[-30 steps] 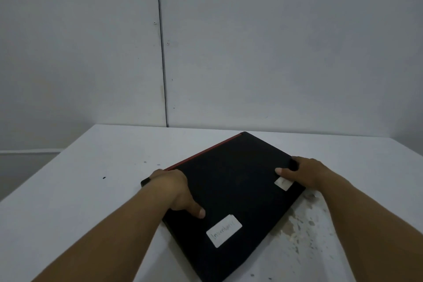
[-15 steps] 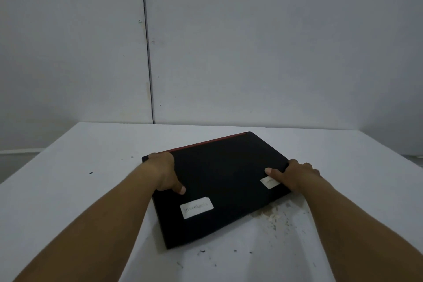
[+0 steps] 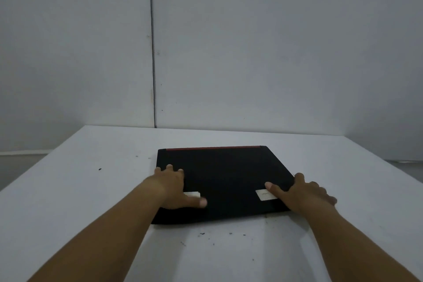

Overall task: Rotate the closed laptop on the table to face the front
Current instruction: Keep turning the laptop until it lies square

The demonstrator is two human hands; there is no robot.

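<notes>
A closed black laptop [image 3: 225, 176] with a red strip along its far edge lies flat on the white table [image 3: 75, 190], its edges nearly square to me. My left hand [image 3: 174, 186] rests on its left side, fingers over the left edge, thumb on the lid, partly covering a white sticker. My right hand [image 3: 304, 192] holds the near right corner, thumb on the lid beside a second white sticker [image 3: 263, 195], fingers wrapped over the right edge.
Dark specks and scuffs dot the table in front of the laptop [image 3: 215, 234]. A grey panelled wall [image 3: 251, 52] with a vertical seam rises just behind the table's far edge.
The laptop has turned clockwise from a diagonal pose to lie almost square, the red strip now along the far side. Both hands moved with it, staying on its sides.
</notes>
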